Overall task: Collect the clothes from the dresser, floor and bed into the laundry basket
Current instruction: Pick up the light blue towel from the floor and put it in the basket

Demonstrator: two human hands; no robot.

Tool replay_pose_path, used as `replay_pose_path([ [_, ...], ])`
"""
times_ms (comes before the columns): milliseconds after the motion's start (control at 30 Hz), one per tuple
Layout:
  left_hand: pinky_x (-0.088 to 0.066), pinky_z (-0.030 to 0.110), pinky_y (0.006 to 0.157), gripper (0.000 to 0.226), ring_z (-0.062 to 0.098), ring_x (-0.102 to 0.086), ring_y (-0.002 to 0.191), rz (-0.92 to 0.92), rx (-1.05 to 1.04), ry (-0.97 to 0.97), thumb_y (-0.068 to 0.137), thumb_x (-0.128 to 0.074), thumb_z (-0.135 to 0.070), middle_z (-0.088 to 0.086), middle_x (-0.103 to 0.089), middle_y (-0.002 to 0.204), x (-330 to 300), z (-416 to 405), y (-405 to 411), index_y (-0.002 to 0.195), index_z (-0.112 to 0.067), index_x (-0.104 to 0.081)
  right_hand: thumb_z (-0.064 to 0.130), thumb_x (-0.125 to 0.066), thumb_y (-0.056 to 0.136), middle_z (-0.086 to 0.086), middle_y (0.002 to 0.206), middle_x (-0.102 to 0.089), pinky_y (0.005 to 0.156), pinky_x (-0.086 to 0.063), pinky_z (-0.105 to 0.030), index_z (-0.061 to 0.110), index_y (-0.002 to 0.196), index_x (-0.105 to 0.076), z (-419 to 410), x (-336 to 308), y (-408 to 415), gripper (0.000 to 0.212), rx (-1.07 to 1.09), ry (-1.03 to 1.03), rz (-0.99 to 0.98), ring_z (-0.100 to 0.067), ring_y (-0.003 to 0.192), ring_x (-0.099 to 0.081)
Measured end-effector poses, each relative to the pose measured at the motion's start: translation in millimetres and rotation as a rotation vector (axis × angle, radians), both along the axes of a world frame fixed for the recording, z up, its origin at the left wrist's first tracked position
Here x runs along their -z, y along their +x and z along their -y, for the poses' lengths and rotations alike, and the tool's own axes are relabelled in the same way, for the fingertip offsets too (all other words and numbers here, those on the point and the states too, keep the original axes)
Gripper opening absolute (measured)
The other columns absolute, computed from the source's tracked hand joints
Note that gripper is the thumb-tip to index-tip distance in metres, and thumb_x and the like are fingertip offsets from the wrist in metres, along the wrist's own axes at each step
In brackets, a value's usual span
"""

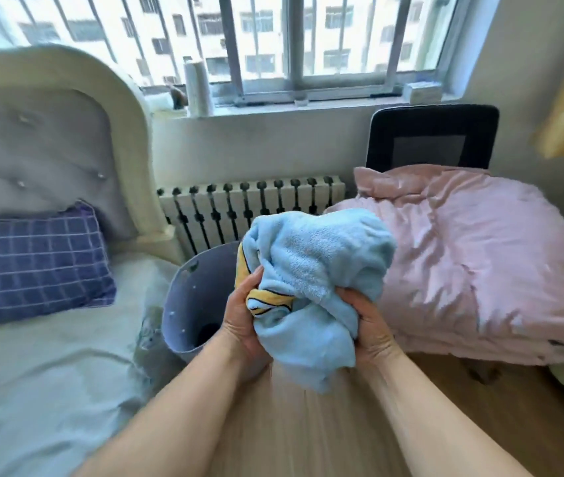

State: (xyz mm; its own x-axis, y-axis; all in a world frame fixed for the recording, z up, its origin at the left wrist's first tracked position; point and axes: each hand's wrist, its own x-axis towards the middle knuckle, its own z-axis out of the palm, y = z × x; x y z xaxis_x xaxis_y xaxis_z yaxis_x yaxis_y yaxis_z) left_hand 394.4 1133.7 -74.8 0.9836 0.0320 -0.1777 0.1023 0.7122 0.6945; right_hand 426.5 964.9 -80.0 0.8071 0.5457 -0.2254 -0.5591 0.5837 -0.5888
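Observation:
A bunched light-blue fleece garment [318, 266] with a yellow and white cartoon print hangs in front of me. My left hand [241, 318] grips its left side and my right hand [368, 321] grips its right side. Just to the left of and behind the garment, a grey-blue laundry basket [187, 297] stands on the floor between the bed [43, 366] and the radiator. The basket's right part is hidden by the garment and my left hand. Something dark lies at the basket's bottom.
A blue checked pillow [33, 263] leans on the padded headboard [46, 139] at left. A pink quilt [473, 270] is heaped on a black chair [432, 136] at right. A white radiator [249, 208] runs under the window. Wooden floor [308, 425] lies below my arms.

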Motion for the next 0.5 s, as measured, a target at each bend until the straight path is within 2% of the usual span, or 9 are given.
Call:
replay_pose_path([
  [67, -0.06, 0.042, 0.077, 0.048, 0.027, -0.072, 0.083, 0.064, -0.088, 0.031, 0.081, -0.061, -0.025, 0.013, -0.071, 0.092, -5.9, -41.1, 6.2, 0.127, -0.013, -0.053, 0.024, -0.093, 0.039, -0.009, 0.085, -0.078, 0.071, -0.061, -0.025, 0.006, 0.079, -0.081, -41.5, -14.4, 7.2, 0.046, -0.009, 0.007, 0.06, -0.016, 0.079, -0.075],
  [100, -0.06, 0.041, 0.074, 0.049, 0.027, -0.073, 0.082, 0.071, -0.107, 0.042, 0.079, -0.066, -0.026, 0.012, -0.073, 0.09, -7.9, -62.6, 9.3, 0.124, -0.013, -0.055, 0.02, -0.089, 0.04, -0.008, 0.079, -0.078, 0.065, -0.06, -0.023, 0.005, 0.071, -0.081, -60.9, -19.0, 12.9, 0.036, -0.028, 0.028, 0.067, -0.014, 0.073, -0.075],
  [167, -0.059, 0.044, 0.08, 0.06, 0.029, -0.072, 0.089, 0.062, -0.121, 0.044, 0.072, -0.076, -0.031, 0.013, -0.074, 0.096, -12.3, -99.2, 16.4, 0.126, -0.013, -0.057, 0.018, -0.086, 0.042, -0.008, 0.076, -0.078, 0.064, -0.06, -0.024, 0.005, 0.069, -0.08, -97.3, -18.3, 28.2, 0.031, -0.061, 0.045, 0.045, -0.015, 0.071, -0.075],
  [233, -0.057, 0.045, 0.087, 0.072, 0.03, -0.071, 0.094, 0.068, -0.154, 0.047, 0.071, -0.077, -0.034, 0.014, -0.072, 0.102, -13.1, -128.2, 24.1, 0.135, -0.014, -0.051, 0.023, -0.093, 0.045, -0.016, 0.104, -0.074, 0.093, -0.056, -0.038, 0.001, 0.097, -0.076, -131.2, -14.6, 43.5, 0.059, -0.118, -0.007, 0.027, -0.026, 0.099, -0.071],
  [267, -0.058, 0.044, 0.085, 0.074, 0.029, -0.071, 0.091, 0.064, -0.175, 0.05, 0.071, -0.076, -0.034, 0.014, -0.072, 0.099, -13.0, -143.8, 29.7, 0.137, -0.013, -0.048, 0.025, -0.093, 0.048, -0.021, 0.12, -0.066, 0.108, -0.045, -0.046, -0.001, 0.113, -0.069, -148.3, -12.5, 53.6, 0.074, -0.134, -0.024, 0.014, -0.032, 0.115, -0.061],
  [333, -0.059, 0.04, 0.079, 0.07, 0.027, -0.07, 0.084, 0.033, -0.209, 0.042, 0.076, -0.072, -0.033, 0.014, -0.07, 0.089, -9.4, -172.5, 45.2, 0.137, -0.01, -0.046, 0.027, -0.09, 0.053, -0.024, 0.131, -0.056, 0.117, -0.031, -0.051, -0.002, 0.127, -0.058, -178.9, -3.9, 75.2, 0.086, -0.17, -0.025, -0.013, -0.037, 0.128, -0.048],
  [400, -0.055, 0.042, 0.082, 0.067, 0.031, -0.061, 0.086, -0.006, -0.237, 0.065, 0.085, -0.064, -0.036, 0.015, -0.062, 0.092, -1.1, -198.2, 60.8, 0.143, -0.012, -0.041, 0.026, -0.09, 0.052, -0.02, 0.116, -0.064, 0.114, -0.035, -0.052, 0.001, 0.115, -0.065, -201.1, 4.8, 93.4, 0.072, -0.212, -0.033, -0.019, -0.037, 0.12, -0.053],
  [433, -0.052, 0.043, 0.083, 0.066, 0.031, -0.059, 0.086, -0.023, -0.266, 0.072, 0.087, -0.062, -0.037, 0.014, -0.059, 0.093, 6.2, -213.0, 70.0, 0.145, -0.015, -0.04, 0.026, -0.091, 0.05, -0.018, 0.107, -0.068, 0.109, -0.042, -0.051, 0.002, 0.106, -0.07, -213.6, 9.4, 106.2, 0.064, -0.23, -0.035, -0.016, -0.036, 0.112, -0.058],
  [500, -0.054, 0.043, 0.08, 0.068, 0.03, -0.062, 0.082, -0.063, -0.333, 0.049, 0.084, -0.063, -0.039, 0.013, -0.062, 0.089, 22.1, -238.5, 87.5, 0.144, -0.015, -0.041, 0.023, -0.092, 0.044, -0.015, 0.092, -0.074, 0.091, -0.056, -0.043, 0.005, 0.09, -0.076, -238.5, 16.5, 128.3, 0.053, -0.247, -0.063, 0.002, -0.031, 0.094, -0.068],
])
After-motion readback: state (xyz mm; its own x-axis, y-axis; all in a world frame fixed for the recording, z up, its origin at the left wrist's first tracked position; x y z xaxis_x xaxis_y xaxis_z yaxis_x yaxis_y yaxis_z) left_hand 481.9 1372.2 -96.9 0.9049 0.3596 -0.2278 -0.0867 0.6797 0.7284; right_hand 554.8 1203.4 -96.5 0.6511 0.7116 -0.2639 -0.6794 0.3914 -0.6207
